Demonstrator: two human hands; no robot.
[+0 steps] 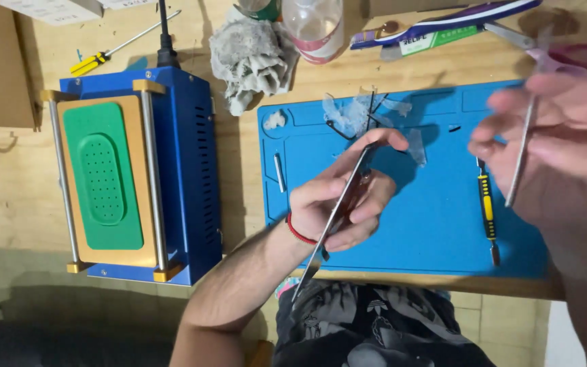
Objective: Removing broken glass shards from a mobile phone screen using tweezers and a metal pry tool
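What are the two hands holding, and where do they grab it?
The left hand pinches a thin flat panel edge-on, near its upper end. The right hand grips slim metal tweezers around their upper half.

We note the work mat (436, 224) on the bench, the boxed machine (171, 170) to its left. A crumpled rag (249, 58) and bottle (314, 27) lie behind them. On the mat's right part rests a small screwdriver (488, 214); another screwdriver (107, 54) lies behind the machine
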